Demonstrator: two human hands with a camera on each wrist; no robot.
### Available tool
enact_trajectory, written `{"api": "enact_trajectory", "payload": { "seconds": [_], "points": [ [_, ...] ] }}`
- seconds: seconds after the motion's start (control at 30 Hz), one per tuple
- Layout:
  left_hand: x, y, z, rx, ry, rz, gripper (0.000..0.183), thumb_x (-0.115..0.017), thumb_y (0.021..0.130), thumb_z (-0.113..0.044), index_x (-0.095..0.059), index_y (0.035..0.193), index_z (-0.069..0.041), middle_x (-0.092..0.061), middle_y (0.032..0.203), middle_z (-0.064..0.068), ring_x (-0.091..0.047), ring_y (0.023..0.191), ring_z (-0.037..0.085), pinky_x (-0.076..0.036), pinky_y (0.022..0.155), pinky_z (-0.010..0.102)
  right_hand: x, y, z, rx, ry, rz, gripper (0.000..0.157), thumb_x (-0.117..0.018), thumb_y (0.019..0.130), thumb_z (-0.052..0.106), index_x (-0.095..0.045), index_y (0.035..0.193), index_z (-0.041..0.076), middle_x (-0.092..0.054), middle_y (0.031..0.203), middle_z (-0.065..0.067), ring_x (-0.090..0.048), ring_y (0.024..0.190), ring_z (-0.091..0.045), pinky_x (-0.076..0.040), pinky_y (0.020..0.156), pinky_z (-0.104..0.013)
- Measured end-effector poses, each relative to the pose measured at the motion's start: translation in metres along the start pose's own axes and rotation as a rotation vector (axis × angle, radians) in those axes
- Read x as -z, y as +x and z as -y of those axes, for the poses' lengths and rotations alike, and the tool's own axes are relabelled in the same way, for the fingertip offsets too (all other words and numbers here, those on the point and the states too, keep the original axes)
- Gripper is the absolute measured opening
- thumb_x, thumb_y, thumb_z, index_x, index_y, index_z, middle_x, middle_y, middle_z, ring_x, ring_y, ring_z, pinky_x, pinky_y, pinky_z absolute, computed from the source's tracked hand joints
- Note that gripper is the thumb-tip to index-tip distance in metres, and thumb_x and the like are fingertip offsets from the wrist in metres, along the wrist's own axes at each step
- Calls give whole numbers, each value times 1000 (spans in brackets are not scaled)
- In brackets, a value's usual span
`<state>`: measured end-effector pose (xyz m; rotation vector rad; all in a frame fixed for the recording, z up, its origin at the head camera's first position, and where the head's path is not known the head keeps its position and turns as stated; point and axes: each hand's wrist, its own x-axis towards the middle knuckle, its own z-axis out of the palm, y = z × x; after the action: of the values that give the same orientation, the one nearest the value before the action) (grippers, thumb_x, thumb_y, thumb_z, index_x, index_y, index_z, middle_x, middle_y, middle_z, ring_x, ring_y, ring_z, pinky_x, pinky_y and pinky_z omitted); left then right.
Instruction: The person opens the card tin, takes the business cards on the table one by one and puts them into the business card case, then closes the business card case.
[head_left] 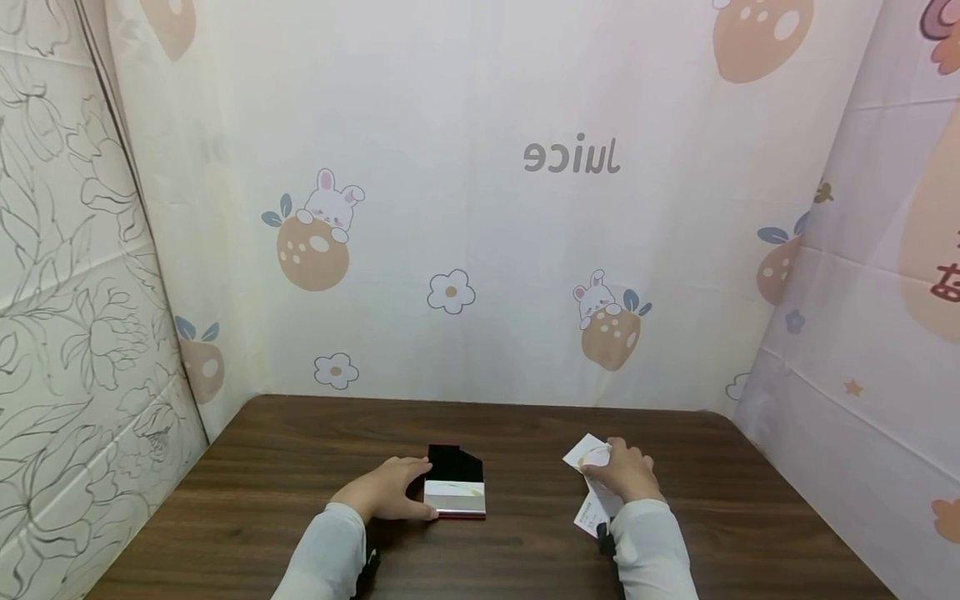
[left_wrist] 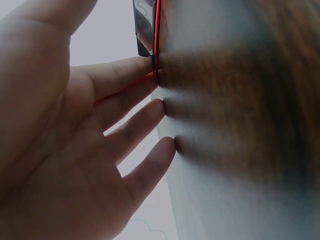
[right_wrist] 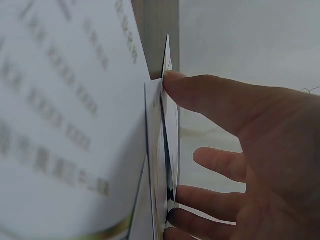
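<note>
Patterned backdrop (head_left: 465,108) reads mirrored "Juice"; left fingers (head_left: 415,468) grip an open case (head_left: 456,500), right fingers (head_left: 618,455) pinch a card (head_left: 587,451).

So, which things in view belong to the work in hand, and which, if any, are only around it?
In the work:
- open card case, touched by the left hand
- white cards, touched by the right hand

Only around:
- wooden table, underneath
- printed curtain, behind
</note>
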<state>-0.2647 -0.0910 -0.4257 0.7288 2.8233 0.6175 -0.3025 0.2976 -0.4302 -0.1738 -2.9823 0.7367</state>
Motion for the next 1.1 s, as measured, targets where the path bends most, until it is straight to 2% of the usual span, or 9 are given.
{"api": "enact_trajectory", "payload": {
  "seconds": [0.27,0.53,0.63,0.8,0.93,1.1],
  "points": [
    [-1,0,1,-4,8,3,79,-68,77,-53,-46,137,-6,-43,142,12,-34,128,31,-37,102,53,0,0,0,3,38,-32,79,-74,73,29,-37,132,-8,-40,119,-39,-38,102,-53,-40,81,-63],
    [-1,0,0,-5,7,9,79,-67,77,-53,-46,137,-6,-43,142,12,-34,128,31,-37,101,54,0,5,2,24,111,-95,77,-71,74,10,-29,136,-7,-30,121,-38,-47,98,-52,-44,84,-62],
    [-2,0,1,-3,6,8,79,-67,77,-53,-46,137,-6,-43,142,12,-34,128,31,-37,102,53,-1,6,2,44,138,-112,74,-68,74,5,-30,136,-7,-29,121,-37,-46,102,-51,-43,88,-62],
    [-2,-1,0,-2,4,6,79,-67,77,-53,-45,137,-6,-43,142,12,-34,128,32,-37,102,54,0,8,2,95,163,-141,69,-65,73,1,-33,134,-7,-35,121,-39,-42,108,-50,-39,93,-62],
    [-1,-1,0,-1,2,4,79,-67,77,-53,-45,137,-6,-43,142,12,-34,128,32,-36,102,54,4,6,5,127,195,-152,73,-66,72,3,-30,135,-7,-43,123,-43,-45,109,-51,-40,92,-62],
    [-2,-1,1,6,1,2,79,-67,77,-54,-45,137,-6,-43,142,12,-34,128,31,-36,102,53,8,5,7,153,244,-143,78,-68,72,7,-27,137,-6,-46,121,-43,-54,101,-47,-45,87,-58]
  ]
}}
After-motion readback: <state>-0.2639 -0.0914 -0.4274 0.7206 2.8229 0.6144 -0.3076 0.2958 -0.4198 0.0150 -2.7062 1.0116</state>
